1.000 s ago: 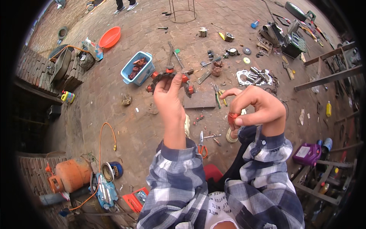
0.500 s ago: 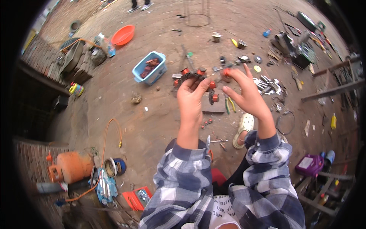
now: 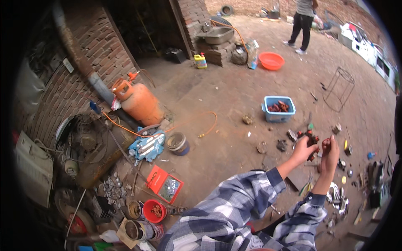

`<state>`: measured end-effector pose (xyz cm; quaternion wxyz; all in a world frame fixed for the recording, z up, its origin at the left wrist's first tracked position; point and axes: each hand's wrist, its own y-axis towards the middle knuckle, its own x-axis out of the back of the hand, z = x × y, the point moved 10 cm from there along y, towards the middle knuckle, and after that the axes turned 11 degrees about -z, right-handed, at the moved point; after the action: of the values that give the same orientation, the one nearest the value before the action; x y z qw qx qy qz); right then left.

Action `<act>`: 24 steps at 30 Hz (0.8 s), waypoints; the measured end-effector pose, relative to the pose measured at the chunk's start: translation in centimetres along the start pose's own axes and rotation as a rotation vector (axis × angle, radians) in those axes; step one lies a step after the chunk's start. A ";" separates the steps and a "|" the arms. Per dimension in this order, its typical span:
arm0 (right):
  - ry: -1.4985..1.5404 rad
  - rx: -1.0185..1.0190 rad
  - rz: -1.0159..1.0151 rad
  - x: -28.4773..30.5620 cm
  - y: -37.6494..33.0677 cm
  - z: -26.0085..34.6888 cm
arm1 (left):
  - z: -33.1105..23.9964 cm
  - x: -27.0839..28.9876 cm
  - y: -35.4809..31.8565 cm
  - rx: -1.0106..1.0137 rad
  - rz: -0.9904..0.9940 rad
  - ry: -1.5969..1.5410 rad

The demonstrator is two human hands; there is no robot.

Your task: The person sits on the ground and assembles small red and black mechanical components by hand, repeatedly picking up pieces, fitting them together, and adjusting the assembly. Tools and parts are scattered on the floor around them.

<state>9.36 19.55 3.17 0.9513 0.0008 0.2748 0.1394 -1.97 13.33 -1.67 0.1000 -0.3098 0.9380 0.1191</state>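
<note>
My left hand (image 3: 302, 151) grips a dark ring-shaped motor stator (image 3: 310, 134) with several red-orange coils around its edge. Close to the stator's right side is my right hand (image 3: 330, 154), its fingers curled together. Whatever those fingers may hold is hidden. Beyond my hands stands a light blue basin (image 3: 278, 119) with reddish-brown pieces inside. On the ground under my forearms are a dark flat plate (image 3: 296, 180) and pliers with green and yellow handles (image 3: 305, 188). Shiny metal parts (image 3: 337, 197) lie in a pile to the right of my right sleeve.
An orange gas cylinder (image 3: 142, 103) stands left by the brick wall, its orange hose (image 3: 215, 121) trailing over the ground. Nearer are a dirty bucket (image 3: 178, 144), a red case (image 3: 161, 184) and a red bucket (image 3: 154, 210). An orange basin (image 3: 271, 61) and a standing person (image 3: 303, 25) are farther off.
My view has swung left, so my hands now appear farther right. My right hand's fingers, spread before, have curled in; the left still holds the stator.
</note>
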 end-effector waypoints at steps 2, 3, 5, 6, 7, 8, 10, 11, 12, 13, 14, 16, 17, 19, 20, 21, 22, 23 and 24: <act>0.202 -0.167 -0.037 0.4 1.2 -2.6 | -0.8 0.9 0.0 0.084 -0.064 -0.095; 0.211 -0.146 -0.007 -0.5 1.4 -3.3 | -0.5 1.6 0.3 0.121 -0.076 -0.097; 0.224 -0.124 0.032 -1.4 1.7 -4.2 | -0.4 2.7 0.7 0.168 -0.105 -0.119; 0.229 -0.122 0.041 -1.7 1.7 -4.5 | -0.6 2.9 0.8 0.177 -0.121 -0.138; 0.234 -0.117 0.047 -2.0 1.9 -4.8 | -0.8 3.1 1.1 0.186 -0.133 -0.158; 0.217 -0.109 0.055 -2.5 1.5 -5.0 | -0.9 3.7 0.9 0.171 -0.155 -0.211; 0.185 -0.085 0.064 -3.5 1.1 -4.9 | -1.4 4.5 1.2 0.142 -0.188 -0.316; 0.161 -0.079 0.062 -3.8 0.7 -4.9 | -1.8 5.1 1.0 0.151 -0.215 -0.341; 0.145 -0.056 0.065 -4.4 0.1 -4.3 | -2.5 5.4 0.6 0.155 -0.243 -0.364; 0.131 -0.031 0.065 -5.0 -0.5 -3.7 | -3.0 5.9 0.4 0.124 -0.262 -0.369; 0.110 0.002 0.063 -5.4 -0.6 -3.1 | -3.3 5.9 0.5 0.094 -0.272 -0.384; -0.059 0.150 0.028 -5.2 -0.5 -1.8 | -4.8 5.4 0.5 0.088 -0.305 -0.387; -0.174 0.198 0.015 -5.8 -1.2 -0.4 | -5.6 4.7 0.5 0.099 -0.279 -0.422; -0.196 0.275 0.078 -7.4 -2.8 1.8 | -6.1 4.8 0.6 0.122 -0.250 -0.337; -0.172 0.318 0.109 -7.1 -3.0 2.6 | -5.7 4.4 0.6 0.114 -0.260 -0.296; -0.176 0.342 0.133 -7.3 -3.6 3.2 | -6.4 4.2 0.4 0.091 -0.218 -0.278; -0.159 0.315 0.171 -7.9 -4.3 3.5 | -6.5 4.5 0.2 0.094 -0.194 -0.315; -0.187 0.337 0.178 -7.7 -4.4 3.9 | -6.5 3.9 0.1 0.135 -0.164 -0.349; -0.176 0.349 0.179 -7.4 -4.6 5.0 | -6.6 3.4 0.0 0.169 -0.161 -0.358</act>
<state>7.16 13.50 10.93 0.9409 0.2022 0.2096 0.1729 -5.37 9.57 3.73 0.3000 -0.3483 0.8840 0.0848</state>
